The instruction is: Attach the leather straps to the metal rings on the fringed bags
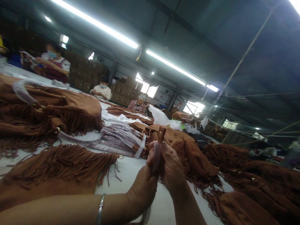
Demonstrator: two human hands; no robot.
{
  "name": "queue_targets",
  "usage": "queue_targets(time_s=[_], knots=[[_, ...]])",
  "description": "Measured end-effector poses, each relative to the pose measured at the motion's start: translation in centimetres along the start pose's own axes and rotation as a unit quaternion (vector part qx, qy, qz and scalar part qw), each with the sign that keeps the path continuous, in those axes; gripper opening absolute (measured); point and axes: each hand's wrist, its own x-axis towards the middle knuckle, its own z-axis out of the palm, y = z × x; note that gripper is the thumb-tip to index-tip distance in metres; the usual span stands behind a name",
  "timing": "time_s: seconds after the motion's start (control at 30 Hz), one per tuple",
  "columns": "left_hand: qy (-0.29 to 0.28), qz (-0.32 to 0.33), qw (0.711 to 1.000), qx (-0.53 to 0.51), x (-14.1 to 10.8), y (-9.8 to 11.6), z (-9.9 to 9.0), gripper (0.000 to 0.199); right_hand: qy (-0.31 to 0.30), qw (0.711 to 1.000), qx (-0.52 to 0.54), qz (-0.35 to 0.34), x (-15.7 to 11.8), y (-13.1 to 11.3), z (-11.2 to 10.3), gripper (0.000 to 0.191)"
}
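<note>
Your two hands come together over the white tabletop (127,173), nearly touching, both closed on a brown strap (160,133). Your left hand (143,184) grips it from the left, your right hand (172,164) from the right. The strap stands roughly upright between them, its tip poking out above your fingers with a small hole or stud near the end; a pale, filmy wrap covers the part below. A bracelet (100,207) circles your left wrist.

To your left lies a fringed bag (49,168), a metal ring (121,157) at its right edge. Beyond it sit more brown bags (79,103). Just past your hands is a heap of wrapped straps (122,136), and right beside that, another bag (187,145). A further pile (255,175) spreads along your right. Across the tabletop, three people (102,90) are near stacked cartons (81,70), under bright tube lights (100,25).
</note>
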Motion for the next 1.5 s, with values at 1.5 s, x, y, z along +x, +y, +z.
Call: queue_targets(time_s=[1.5], knots=[[-0.263, -0.073, 0.823, 0.499, -4.1, -0.3, -6.7, 0.035, 0.037, 0.965, -0.155, 0.209, -2.9, 11.5, -7.4, 0.025]])
